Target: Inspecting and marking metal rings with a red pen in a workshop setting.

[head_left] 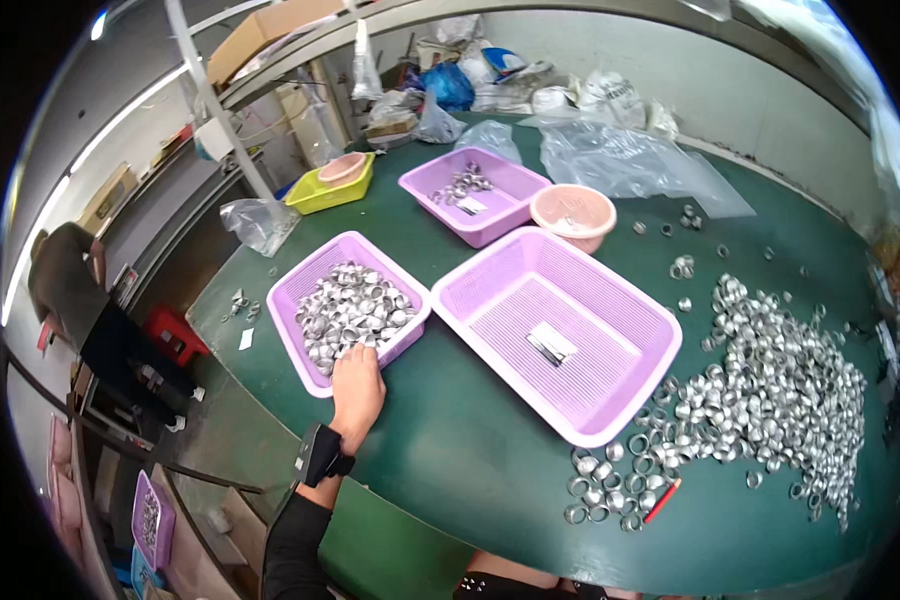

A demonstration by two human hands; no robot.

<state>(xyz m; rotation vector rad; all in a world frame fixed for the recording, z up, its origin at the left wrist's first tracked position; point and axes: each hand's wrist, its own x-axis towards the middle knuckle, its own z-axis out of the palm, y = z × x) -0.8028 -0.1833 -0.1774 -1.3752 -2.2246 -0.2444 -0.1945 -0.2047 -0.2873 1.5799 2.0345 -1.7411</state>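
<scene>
My left hand [358, 382], with a black band on its wrist, reaches over the near rim of the left purple basket [282, 300]. Its fingers are bent and closed together at the edge of a heap of silver metal rings [360, 300]; whatever is between the fingertips is hidden. To the right stands a larger purple basket [610, 400] with only a small white and dark label [550, 343] on its ribbed bottom. Loose metal rings [770, 390] lie in a big pile on the table's right side. My right hand is not in view.
A third purple basket [485, 232] holding some rings stands behind, beside a pink bowl [573, 215]. A yellow-green basket [335, 198] and plastic bags [620, 160] are farther back. A red stick [662, 500] lies by the rings. Another person [80, 290] stands at left.
</scene>
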